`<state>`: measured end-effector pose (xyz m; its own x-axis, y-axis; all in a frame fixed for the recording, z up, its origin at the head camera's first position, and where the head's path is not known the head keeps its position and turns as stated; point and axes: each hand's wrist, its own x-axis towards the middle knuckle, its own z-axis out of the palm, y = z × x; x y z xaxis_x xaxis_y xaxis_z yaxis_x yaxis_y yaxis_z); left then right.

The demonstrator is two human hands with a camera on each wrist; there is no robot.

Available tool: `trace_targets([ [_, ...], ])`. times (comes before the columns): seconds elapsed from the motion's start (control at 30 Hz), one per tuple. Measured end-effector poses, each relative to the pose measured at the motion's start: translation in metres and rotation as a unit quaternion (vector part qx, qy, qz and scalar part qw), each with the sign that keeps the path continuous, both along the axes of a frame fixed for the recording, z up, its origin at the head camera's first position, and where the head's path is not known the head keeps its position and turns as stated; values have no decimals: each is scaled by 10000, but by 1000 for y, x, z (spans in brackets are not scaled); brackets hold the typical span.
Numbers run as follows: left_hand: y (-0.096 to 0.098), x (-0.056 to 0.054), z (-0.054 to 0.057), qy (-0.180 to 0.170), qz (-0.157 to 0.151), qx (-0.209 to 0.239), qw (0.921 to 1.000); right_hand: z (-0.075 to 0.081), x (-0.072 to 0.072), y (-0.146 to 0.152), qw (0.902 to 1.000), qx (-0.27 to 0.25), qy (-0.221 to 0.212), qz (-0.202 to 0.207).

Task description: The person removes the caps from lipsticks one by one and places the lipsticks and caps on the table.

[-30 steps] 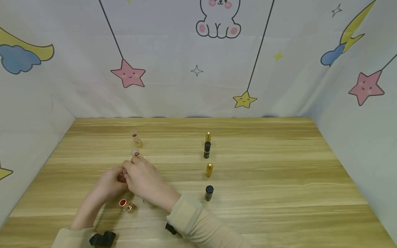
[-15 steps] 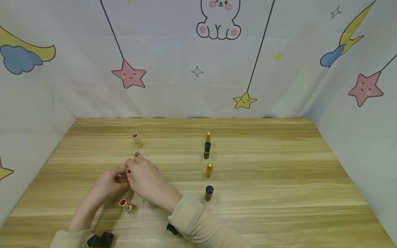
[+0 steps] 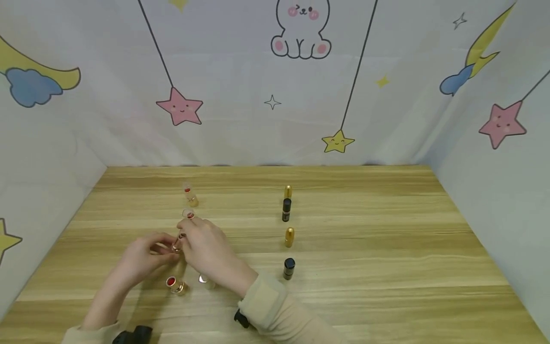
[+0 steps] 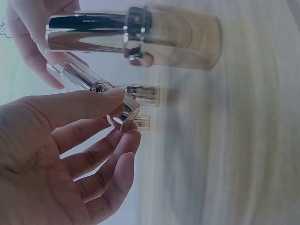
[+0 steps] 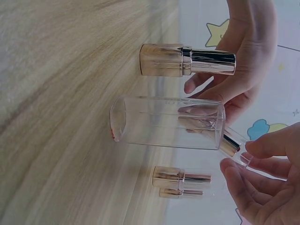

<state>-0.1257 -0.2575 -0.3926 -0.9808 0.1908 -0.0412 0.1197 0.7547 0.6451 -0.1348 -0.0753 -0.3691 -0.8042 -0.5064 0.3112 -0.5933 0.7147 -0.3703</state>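
Note:
My left hand [image 3: 139,260] pinches the gold base of a lipstick [image 4: 125,115] between thumb and fingers, the lipstick tilted above the table. At its other end, my right hand [image 3: 208,246] pinches the clear cap [image 5: 245,160], which surrounds the lipstick's upper part. An uncapped red lipstick [image 3: 176,285] with a gold tube stands in front of the hands. Beside it, partly under the right forearm, is a loose clear cap [image 5: 164,123], upright on the table. Two lipsticks with clear caps stand beyond the hands: a farther lipstick [image 3: 191,197] and a nearer lipstick [image 3: 190,215], partly hidden by the right hand.
Right of the hands, a column of tubes stands on the wooden table [image 3: 386,248]: a far gold tube [image 3: 288,191], a slim black tube [image 3: 286,210], a nearer gold tube [image 3: 290,237] and a squarish black tube [image 3: 289,268]. A printed curtain [image 3: 240,119] borders the table.
Both hands have shifted slightly right with the held lipstick, and the left fingers have spread, baring more of its base. More of the loose clear cap shows beside the right forearm.

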Motion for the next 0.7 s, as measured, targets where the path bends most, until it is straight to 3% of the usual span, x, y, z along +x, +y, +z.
trace_targets([
  [0.3,-2,8,13,112,33,-129,9998,3,3,5,9970,-624,-453,-112],
  [0.7,-1,13,27,229,168,-265,9992,4,5,11,9734,-1844,-1351,-126],
])
